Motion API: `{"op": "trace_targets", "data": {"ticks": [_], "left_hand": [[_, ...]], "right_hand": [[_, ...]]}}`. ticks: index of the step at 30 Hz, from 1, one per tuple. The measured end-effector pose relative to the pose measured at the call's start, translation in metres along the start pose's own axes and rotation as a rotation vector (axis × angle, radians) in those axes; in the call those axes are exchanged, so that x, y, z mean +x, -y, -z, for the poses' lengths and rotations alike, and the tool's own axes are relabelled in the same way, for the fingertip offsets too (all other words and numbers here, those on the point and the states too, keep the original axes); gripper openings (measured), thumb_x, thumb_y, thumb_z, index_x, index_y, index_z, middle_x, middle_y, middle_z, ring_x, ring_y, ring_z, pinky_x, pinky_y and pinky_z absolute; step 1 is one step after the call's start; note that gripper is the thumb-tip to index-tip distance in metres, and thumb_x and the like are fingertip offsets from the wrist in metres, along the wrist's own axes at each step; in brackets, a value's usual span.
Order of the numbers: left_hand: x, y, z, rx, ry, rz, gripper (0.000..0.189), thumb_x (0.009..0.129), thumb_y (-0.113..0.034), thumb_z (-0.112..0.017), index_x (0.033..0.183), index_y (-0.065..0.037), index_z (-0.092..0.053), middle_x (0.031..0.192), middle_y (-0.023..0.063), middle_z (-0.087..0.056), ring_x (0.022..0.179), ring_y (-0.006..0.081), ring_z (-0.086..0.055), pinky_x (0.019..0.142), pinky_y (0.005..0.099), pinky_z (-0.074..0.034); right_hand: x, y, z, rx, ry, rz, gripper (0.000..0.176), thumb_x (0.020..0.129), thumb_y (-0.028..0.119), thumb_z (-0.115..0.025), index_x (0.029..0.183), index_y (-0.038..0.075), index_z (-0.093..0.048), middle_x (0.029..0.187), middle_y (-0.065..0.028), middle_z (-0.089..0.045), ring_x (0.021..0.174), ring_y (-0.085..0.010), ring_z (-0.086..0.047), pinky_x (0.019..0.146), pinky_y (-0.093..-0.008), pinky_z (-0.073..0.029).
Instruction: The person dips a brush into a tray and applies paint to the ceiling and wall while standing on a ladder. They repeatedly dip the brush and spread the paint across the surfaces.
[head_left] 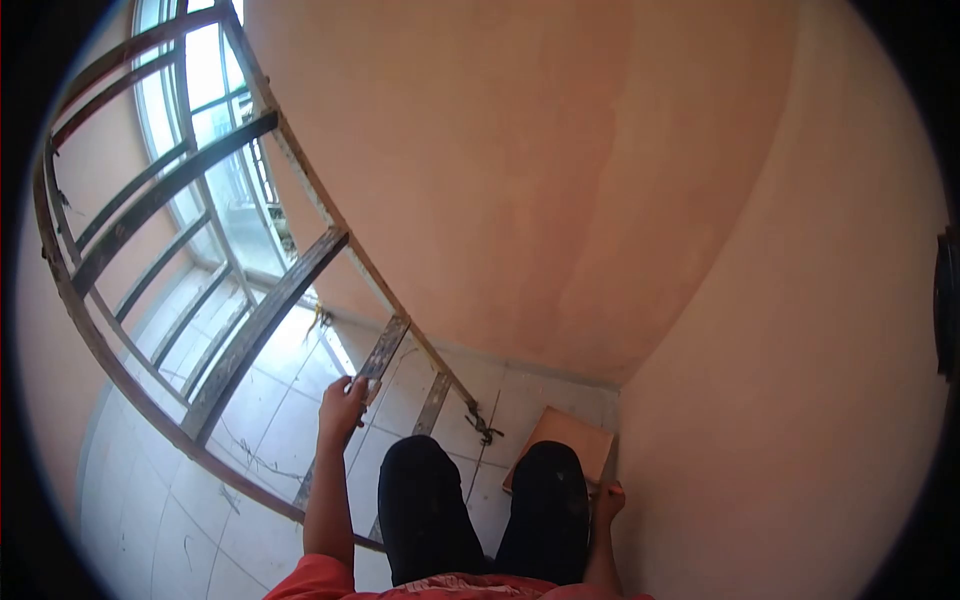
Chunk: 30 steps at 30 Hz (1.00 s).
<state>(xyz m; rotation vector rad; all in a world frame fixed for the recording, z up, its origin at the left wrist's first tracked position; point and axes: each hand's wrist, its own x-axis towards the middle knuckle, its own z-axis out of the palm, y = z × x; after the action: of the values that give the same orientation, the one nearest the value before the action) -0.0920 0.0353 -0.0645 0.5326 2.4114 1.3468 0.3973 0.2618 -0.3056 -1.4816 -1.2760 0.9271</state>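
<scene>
My left hand (343, 407) is closed, fingers curled round a small pale piece (373, 388) too small to name. It overlaps a paint-spattered rung of the ladder (270, 300), which stands on my left. Low by the right wall, my right hand (607, 499) has its fingers drawn in beside my right knee. What it holds, if anything, is hidden. Close to that hand, a flat orange-brown box or board (585, 440) lies on the floor, partly covered by my knee.
A plastered orange wall (500, 180) rises ahead and meets the right wall (790, 400) in a corner. White tiles (180, 500) cover the floor. Dark cord (483, 425) is tied at the ladder's foot. A bright window (220, 150) is behind the ladder.
</scene>
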Motion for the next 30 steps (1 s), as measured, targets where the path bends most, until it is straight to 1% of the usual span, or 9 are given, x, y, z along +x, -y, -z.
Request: {"op": "trace_targets", "data": {"ticks": [6, 9, 11, 15, 17, 21, 25, 27, 30], "left_hand": [[-0.001, -0.005, -0.002, -0.036, -0.027, -0.001, 0.050, 0.098, -0.038, -0.061, 0.130, 0.000, -0.061, 0.078, 0.0150, -0.070, 0.055, 0.0208, -0.066, 0.046, 0.0336, -0.053], [0.000, -0.001, -0.004, -0.065, -0.007, 0.018, 0.050, 0.098, -0.038, -0.061, 0.132, -0.001, -0.060, 0.079, 0.0164, -0.070, 0.055, 0.0207, -0.066, 0.045, 0.0337, -0.053], [0.007, 0.008, -0.003, -0.091, 0.023, 0.019, 0.051, 0.098, -0.037, -0.062, 0.133, 0.000, -0.059, 0.079, 0.0161, -0.070, 0.056, 0.0205, -0.066, 0.044, 0.0336, -0.053], [0.008, 0.002, -0.002, -0.144, 0.065, 0.050, 0.044, 0.100, -0.034, -0.060, 0.125, 0.002, -0.059, 0.078, 0.0136, -0.067, 0.057, 0.0193, -0.065, 0.041, 0.0332, -0.052], [0.013, -0.002, -0.004, -0.142, 0.062, 0.061, 0.044, 0.101, -0.035, -0.059, 0.123, 0.002, -0.060, 0.079, 0.0135, -0.067, 0.057, 0.0193, -0.065, 0.041, 0.0333, -0.052], [0.009, -0.005, -0.003, -0.091, 0.083, 0.091, 0.042, 0.101, -0.036, -0.056, 0.117, 0.002, -0.062, 0.079, 0.0132, -0.066, 0.057, 0.0190, -0.065, 0.041, 0.0333, -0.052], [0.010, -0.002, -0.004, -0.075, 0.085, 0.082, 0.043, 0.102, -0.038, -0.054, 0.114, 0.003, -0.063, 0.077, 0.0120, -0.064, 0.057, 0.0185, -0.064, 0.041, 0.0334, -0.052], [0.007, -0.001, -0.004, -0.059, 0.102, 0.088, 0.044, 0.103, -0.038, -0.052, 0.112, 0.003, -0.063, 0.076, 0.0115, -0.063, 0.056, 0.0183, -0.064, 0.040, 0.0334, -0.052], [0.013, 0.004, -0.007, -0.025, 0.068, 0.068, 0.044, 0.103, -0.039, -0.051, 0.108, 0.003, -0.063, 0.077, 0.0116, -0.064, 0.055, 0.0187, -0.064, 0.040, 0.0330, -0.052]], "right_hand": [[0.006, -0.003, -0.006, 0.092, -0.103, 0.079, 0.017, 0.092, 0.012, -0.062, 0.079, 0.001, -0.058, 0.070, -0.0044, -0.059, 0.058, -0.0138, -0.059, 0.050, -0.0292, -0.050], [0.009, 0.003, 0.002, 0.063, -0.025, -0.130, 0.017, 0.093, 0.013, -0.063, 0.080, 0.002, -0.059, 0.070, -0.0048, -0.060, 0.059, -0.0149, -0.062, 0.050, -0.0296, -0.051], [0.012, 0.002, 0.000, -0.063, -0.027, 0.128, 0.017, 0.092, 0.013, -0.065, 0.080, 0.002, -0.059, 0.069, -0.0047, -0.060, 0.059, -0.0150, -0.062, 0.050, -0.0295, -0.051], [0.029, -0.017, 0.009, -0.065, 0.114, -0.009, 0.019, 0.091, 0.013, -0.066, 0.078, 0.002, -0.059, 0.067, -0.0042, -0.059, 0.058, -0.0131, -0.061, 0.053, -0.0296, -0.050], [0.035, -0.009, 0.009, -0.158, -0.034, 0.060, 0.020, 0.090, 0.014, -0.069, 0.078, 0.000, -0.060, 0.068, -0.0041, -0.061, 0.060, -0.0130, -0.060, 0.058, -0.0309, -0.049], [0.039, -0.030, 0.002, -0.322, -0.003, 0.115, 0.024, 0.089, 0.014, -0.070, 0.074, -0.001, -0.060, 0.067, -0.0052, -0.061, 0.062, -0.0146, -0.059, 0.061, -0.0332, -0.049], [0.032, 0.045, -0.024, -0.186, -0.154, 0.010, 0.020, 0.085, 0.013, -0.071, 0.076, -0.002, -0.062, 0.067, -0.0078, -0.063, 0.064, -0.0130, -0.057, 0.062, -0.0334, -0.048], [0.027, 0.025, -0.018, -0.125, -0.204, -0.010, 0.021, 0.085, 0.014, -0.072, 0.076, -0.003, -0.062, 0.068, -0.0084, -0.064, 0.065, -0.0129, -0.058, 0.062, -0.0336, -0.049], [0.053, -0.016, -0.017, -0.296, 0.011, 0.026, 0.022, 0.083, 0.015, -0.073, 0.078, -0.003, -0.063, 0.071, -0.0088, -0.067, 0.067, -0.0128, -0.061, 0.063, -0.0341, -0.050]]}}
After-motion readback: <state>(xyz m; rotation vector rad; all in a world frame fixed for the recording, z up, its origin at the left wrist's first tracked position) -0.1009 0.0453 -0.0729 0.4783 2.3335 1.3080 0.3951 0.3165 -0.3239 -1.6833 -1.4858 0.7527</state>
